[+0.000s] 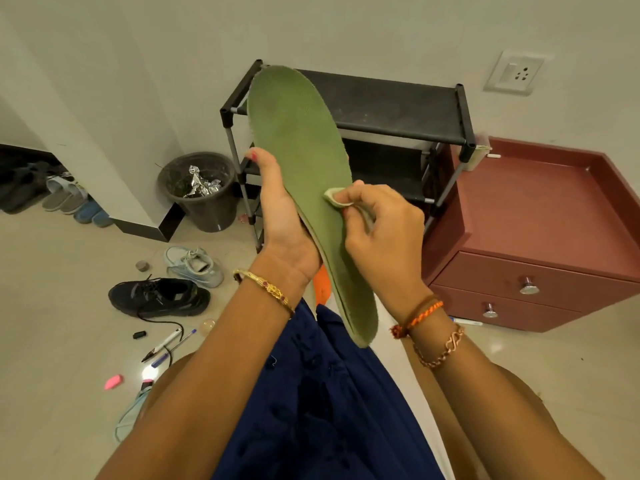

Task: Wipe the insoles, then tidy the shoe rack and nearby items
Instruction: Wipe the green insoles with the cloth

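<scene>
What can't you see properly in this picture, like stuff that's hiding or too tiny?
All in the head view:
- Underside of the green insole: it faces away from the camera.
- Most of the wipe: the right hand pinches it and covers it.
- Lower shelves of the shoe rack: behind the insole and the left hand.
- Small items on the floor by the black shoe: too tiny to name.

Both forearms raised before the body. Left hand cupped palm-up beneath the green insole, thumb along its edge. Right hand pinching a small cloth against it.
</scene>
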